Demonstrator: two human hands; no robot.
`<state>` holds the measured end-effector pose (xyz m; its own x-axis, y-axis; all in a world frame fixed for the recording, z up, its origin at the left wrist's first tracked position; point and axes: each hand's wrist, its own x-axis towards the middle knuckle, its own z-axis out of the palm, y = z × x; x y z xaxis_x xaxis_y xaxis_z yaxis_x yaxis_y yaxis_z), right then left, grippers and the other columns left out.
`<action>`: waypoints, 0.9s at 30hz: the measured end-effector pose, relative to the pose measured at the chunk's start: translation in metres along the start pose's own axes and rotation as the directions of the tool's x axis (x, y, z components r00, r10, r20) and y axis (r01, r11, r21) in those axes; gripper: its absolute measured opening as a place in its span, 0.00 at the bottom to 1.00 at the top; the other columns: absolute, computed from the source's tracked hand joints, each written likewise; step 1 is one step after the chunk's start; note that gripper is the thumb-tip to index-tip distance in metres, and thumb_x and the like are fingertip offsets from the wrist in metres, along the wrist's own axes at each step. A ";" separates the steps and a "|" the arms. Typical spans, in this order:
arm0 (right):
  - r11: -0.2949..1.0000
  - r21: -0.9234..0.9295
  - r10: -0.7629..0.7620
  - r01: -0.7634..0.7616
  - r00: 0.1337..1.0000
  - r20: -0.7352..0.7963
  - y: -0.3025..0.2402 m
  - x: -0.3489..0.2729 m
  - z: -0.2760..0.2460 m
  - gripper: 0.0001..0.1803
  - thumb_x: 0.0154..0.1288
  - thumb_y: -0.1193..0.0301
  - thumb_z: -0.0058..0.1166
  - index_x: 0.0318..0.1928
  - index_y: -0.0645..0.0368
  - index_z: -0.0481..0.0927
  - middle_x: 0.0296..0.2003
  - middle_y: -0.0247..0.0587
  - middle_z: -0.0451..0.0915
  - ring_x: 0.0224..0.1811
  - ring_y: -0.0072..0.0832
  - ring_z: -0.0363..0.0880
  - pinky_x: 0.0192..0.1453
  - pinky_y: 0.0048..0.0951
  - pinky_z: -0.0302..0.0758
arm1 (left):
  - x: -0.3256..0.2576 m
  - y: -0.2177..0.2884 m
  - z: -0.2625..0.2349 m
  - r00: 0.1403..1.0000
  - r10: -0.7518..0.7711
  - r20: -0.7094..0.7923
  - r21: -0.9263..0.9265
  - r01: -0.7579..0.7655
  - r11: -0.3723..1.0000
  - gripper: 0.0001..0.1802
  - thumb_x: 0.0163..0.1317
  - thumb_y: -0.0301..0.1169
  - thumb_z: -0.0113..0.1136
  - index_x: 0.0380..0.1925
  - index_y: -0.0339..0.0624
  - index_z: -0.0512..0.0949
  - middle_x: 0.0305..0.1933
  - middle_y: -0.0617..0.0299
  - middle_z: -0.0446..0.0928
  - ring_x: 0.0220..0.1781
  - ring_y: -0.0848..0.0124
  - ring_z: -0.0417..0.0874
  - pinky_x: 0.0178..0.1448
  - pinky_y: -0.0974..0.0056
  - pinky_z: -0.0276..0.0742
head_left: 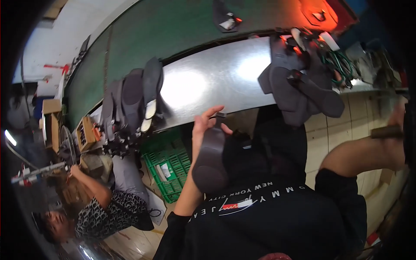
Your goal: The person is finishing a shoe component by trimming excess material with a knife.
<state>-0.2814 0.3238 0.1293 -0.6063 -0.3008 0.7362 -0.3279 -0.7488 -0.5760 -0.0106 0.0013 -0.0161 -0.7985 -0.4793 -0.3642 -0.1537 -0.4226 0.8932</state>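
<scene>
My left hand (206,126) holds a dark grey sole-shaped piece (211,162) near its top end, with thumb and forefinger either side of a small dark clip-like part (221,115). The piece hangs down in front of my black shirt, its wide rounded end lowest. Stretched far out to the right, my right hand (396,121) is blurred at the picture's edge. It is closed round a brown handle (385,132), whose blunt end sticks out to the left; the rest of that tool is hidden in the dark rim.
Ahead is a shiny metal table (216,73) before a green belt (143,32). Similar grey pieces lie bunched at left (132,91) and right (299,82). Orange light glows on the belt's far right. A green crate (169,173) stands below; a co-worker (108,208) works at left.
</scene>
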 end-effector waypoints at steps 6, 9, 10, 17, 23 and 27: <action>0.379 -0.217 0.901 -0.899 0.305 0.307 0.134 -0.097 0.164 0.34 0.68 0.76 0.40 0.72 0.52 0.48 0.17 0.31 0.71 0.14 0.13 0.65 0.17 0.15 0.63 | -0.014 0.003 0.004 0.995 0.025 -0.101 0.017 -0.023 1.000 0.42 0.67 0.64 0.27 0.49 0.36 0.75 0.28 0.59 0.76 0.31 0.71 0.76 0.37 0.69 0.70; 0.195 -0.101 0.904 -0.976 0.139 0.404 0.154 -0.126 0.183 0.35 0.69 0.75 0.42 0.73 0.41 0.46 0.18 0.29 0.72 0.16 0.11 0.65 0.19 0.13 0.65 | -0.018 -0.001 0.004 0.992 0.006 -0.124 -0.054 -0.013 0.998 0.46 0.65 0.68 0.24 0.47 0.35 0.76 0.29 0.61 0.75 0.31 0.72 0.76 0.35 0.68 0.70; 0.203 -0.120 0.912 -0.972 0.143 0.386 0.159 -0.131 0.189 0.36 0.70 0.76 0.40 0.73 0.45 0.44 0.16 0.28 0.70 0.14 0.11 0.64 0.17 0.13 0.63 | -0.020 -0.001 0.007 0.985 -0.045 -0.164 -0.104 0.028 0.994 0.50 0.61 0.72 0.22 0.45 0.35 0.76 0.30 0.63 0.72 0.30 0.73 0.73 0.36 0.68 0.70; 0.053 0.030 0.885 -0.998 0.061 0.461 0.174 -0.154 0.189 0.33 0.71 0.74 0.41 0.72 0.41 0.50 0.17 0.23 0.63 0.16 0.10 0.60 0.17 0.13 0.61 | -0.026 0.000 0.018 0.927 -0.017 -0.375 0.065 0.044 0.997 0.50 0.60 0.73 0.22 0.38 0.34 0.76 0.26 0.65 0.69 0.28 0.76 0.68 0.34 0.70 0.63; 0.045 0.206 0.900 -0.977 0.129 0.417 0.169 -0.169 0.192 0.28 0.71 0.75 0.42 0.70 0.43 0.58 0.17 0.22 0.62 0.17 0.09 0.57 0.18 0.12 0.57 | -0.029 -0.007 0.016 0.935 -0.004 -0.355 0.014 0.009 1.000 0.44 0.66 0.67 0.27 0.34 0.34 0.77 0.24 0.67 0.69 0.27 0.77 0.66 0.31 0.70 0.59; 0.070 0.207 0.927 -0.976 0.140 0.348 0.167 -0.166 0.195 0.25 0.71 0.75 0.42 0.67 0.46 0.64 0.16 0.22 0.61 0.16 0.10 0.56 0.18 0.13 0.57 | -0.031 -0.010 0.018 0.939 -0.044 -0.342 -0.047 0.030 0.998 0.42 0.67 0.64 0.29 0.33 0.34 0.78 0.24 0.67 0.70 0.26 0.78 0.66 0.31 0.70 0.59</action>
<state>-0.0945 0.1338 -0.0197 -0.1367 -0.9419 -0.3069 0.7186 0.1189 -0.6852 0.0051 0.0343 -0.0093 -0.5439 -0.6941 -0.4717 -0.1501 -0.4725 0.8684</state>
